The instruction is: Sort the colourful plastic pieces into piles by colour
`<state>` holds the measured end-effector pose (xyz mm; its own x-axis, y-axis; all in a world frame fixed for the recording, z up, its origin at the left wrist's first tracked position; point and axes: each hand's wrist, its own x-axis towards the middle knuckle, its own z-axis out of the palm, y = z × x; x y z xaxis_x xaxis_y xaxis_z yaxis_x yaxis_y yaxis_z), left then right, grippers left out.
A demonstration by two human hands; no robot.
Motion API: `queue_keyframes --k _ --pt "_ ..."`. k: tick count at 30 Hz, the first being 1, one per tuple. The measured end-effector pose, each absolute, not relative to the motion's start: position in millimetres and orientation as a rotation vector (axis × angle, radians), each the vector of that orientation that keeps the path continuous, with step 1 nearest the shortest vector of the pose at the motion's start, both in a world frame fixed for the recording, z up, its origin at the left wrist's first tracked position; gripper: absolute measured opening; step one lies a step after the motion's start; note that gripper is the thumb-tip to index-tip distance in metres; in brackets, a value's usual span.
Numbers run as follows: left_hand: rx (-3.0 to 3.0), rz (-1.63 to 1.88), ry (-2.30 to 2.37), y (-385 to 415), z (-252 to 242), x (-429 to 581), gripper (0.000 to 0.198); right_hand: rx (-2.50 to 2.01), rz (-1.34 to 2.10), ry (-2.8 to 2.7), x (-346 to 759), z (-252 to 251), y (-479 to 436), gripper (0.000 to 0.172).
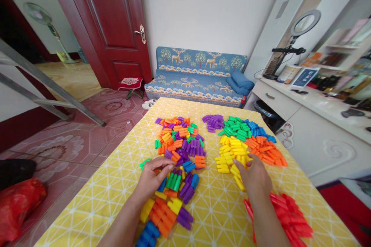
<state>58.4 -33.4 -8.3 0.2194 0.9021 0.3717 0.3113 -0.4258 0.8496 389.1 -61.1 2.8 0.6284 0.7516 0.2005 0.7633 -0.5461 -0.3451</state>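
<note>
My left hand (155,175) is over the near part of a mixed pile of plastic bullet-shaped pieces (174,144) in orange, purple, green, blue and yellow. Its thumb and forefinger come together; whatever may be between them is hidden. My right hand (256,175) reaches onto the right side of a heap of yellow pieces (232,148), thumb and forefinger apart with yellow pieces between and below them. Joined blocks of pieces lie near my left forearm, among them an orange block (162,216) and a blue block (147,234).
Sorted heaps of purple (213,122), green (236,128), blue (259,130) and orange pieces (266,149) lie at the far right. Red pieces (292,216) lie beside my right forearm. Beyond the yellow-clothed table (214,216) are a blue sofa (191,81) and a white cabinet (324,131).
</note>
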Motion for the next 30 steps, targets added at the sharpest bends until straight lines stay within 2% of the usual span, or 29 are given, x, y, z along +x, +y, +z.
queue_keyframes --k 4,7,11,14,16,19,26,30 --pt "1.883 1.191 1.124 -33 -9 58 0.015 -2.403 -0.120 -1.214 386 4 -63 0.060" --pt "1.985 1.202 1.135 -32 -9 57 0.017 -2.248 -0.093 -1.313 371 5 -64 0.053" --pt "2.269 1.095 1.196 -30 -11 56 0.043 -1.829 0.138 -1.695 333 -2 -62 0.039" --pt "2.429 0.903 1.214 -30 -14 58 0.050 -1.533 0.199 -1.940 307 -13 -59 0.050" --pt "2.484 0.828 1.208 -29 -16 59 0.048 -1.454 0.222 -2.002 296 -20 -57 0.055" --pt "2.492 0.879 1.210 -27 -18 59 0.043 -1.445 0.268 -1.993 289 -25 -57 0.054" --pt "2.310 1.048 1.319 -23 -27 54 0.040 -1.452 0.393 -1.764 288 -34 -56 0.026" --pt "2.044 1.174 1.386 -25 -25 54 0.032 -1.380 0.497 -1.630 284 -32 -59 0.017"
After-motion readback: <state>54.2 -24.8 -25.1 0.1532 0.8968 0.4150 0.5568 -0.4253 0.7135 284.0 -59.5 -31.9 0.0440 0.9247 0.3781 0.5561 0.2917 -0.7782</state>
